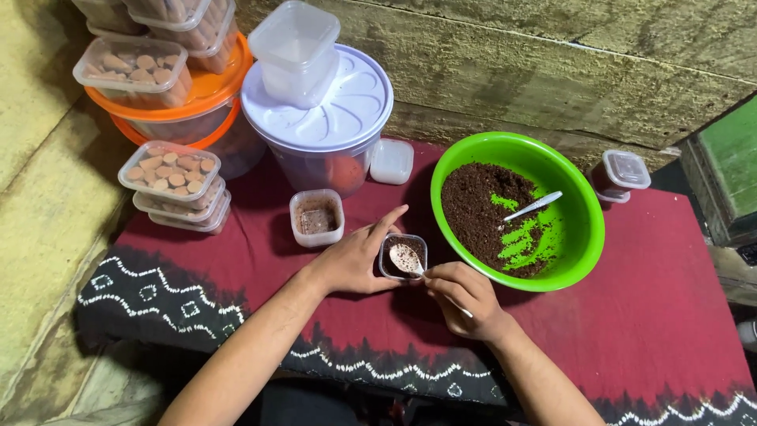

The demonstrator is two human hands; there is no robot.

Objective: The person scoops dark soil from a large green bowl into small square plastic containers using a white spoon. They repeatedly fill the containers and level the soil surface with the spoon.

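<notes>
I could not see the metal spoon's handle (461, 306) inside the right hand (467, 300); the top-left stacked clear plastic containers (185, 24) were cropped.

The small square tub (403, 256) sits near the middle of the cloth (670, 315), with the left hand (359, 259) against its left side and the right hand (465, 298) just before it, holding a spoon (408, 259) over the tub's mouth. To the right lies the bowl (579, 205) — crumbs (477, 209) and a second spoon (534, 207) in it. Left of the tub stands an open tub (317, 217); behind that, the round lidded container (319, 126) carries a stacked box (296, 49). Filled boxes (169, 185) are stacked at far left.
</notes>
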